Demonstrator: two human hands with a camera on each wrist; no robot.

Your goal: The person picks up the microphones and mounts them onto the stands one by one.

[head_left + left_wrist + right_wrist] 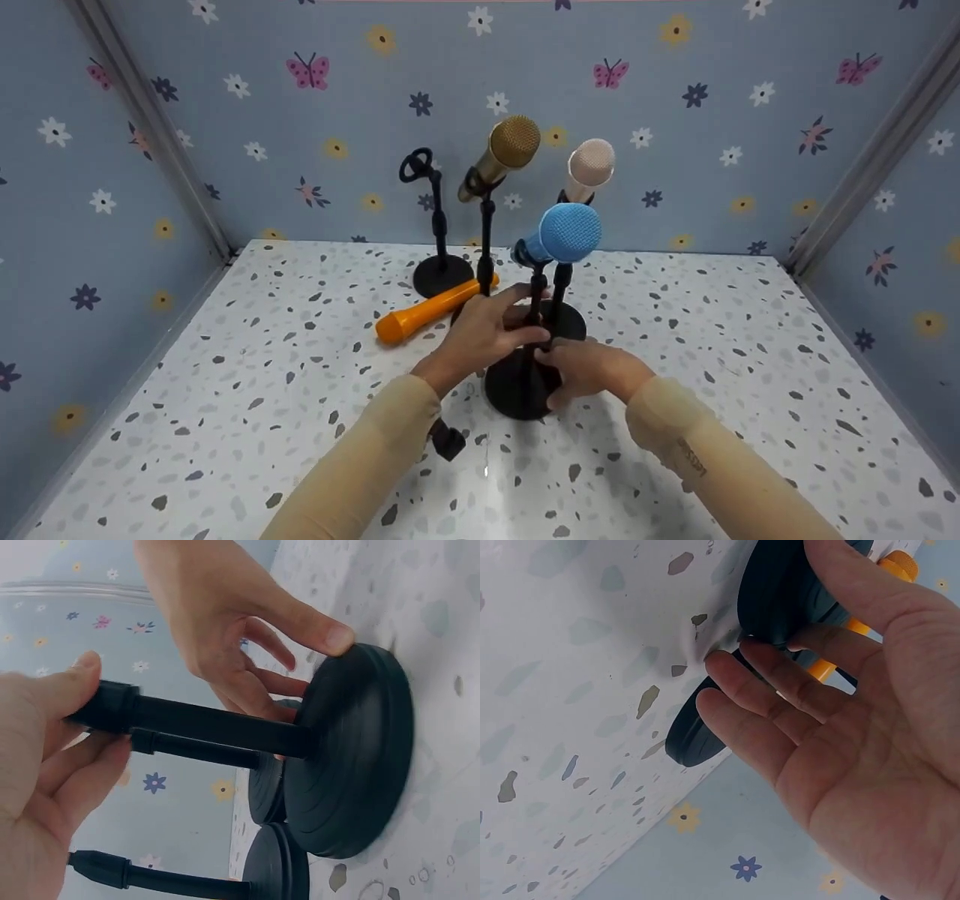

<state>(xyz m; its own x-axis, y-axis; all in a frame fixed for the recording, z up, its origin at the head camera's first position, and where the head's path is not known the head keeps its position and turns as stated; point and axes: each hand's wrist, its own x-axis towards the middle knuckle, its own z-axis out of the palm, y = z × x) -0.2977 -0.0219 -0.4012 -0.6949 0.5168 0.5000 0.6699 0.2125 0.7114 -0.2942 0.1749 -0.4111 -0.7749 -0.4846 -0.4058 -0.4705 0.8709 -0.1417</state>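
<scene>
A blue microphone (570, 232) sits tilted in the clip of a black microphone stand (517, 390), the nearest one. My left hand (487, 334) holds this stand's pole; in the left wrist view the thumb and fingers pinch its collar (112, 705). Low on the right, my right hand (596, 367) grips the round base (356, 757), thumb at the rim and fingers round the far side. From the right wrist, the lower fingers (757, 727) look loosely bent, beside another base (694, 735) behind.
Behind stand a gold microphone (514, 142) and a pale pink microphone (591, 165) on stands. A stand with a bare clip (442, 276) is at the back left. An orange microphone (427, 311) lies on the speckled table (300, 420). Patterned walls (450, 60) enclose the table's back and sides.
</scene>
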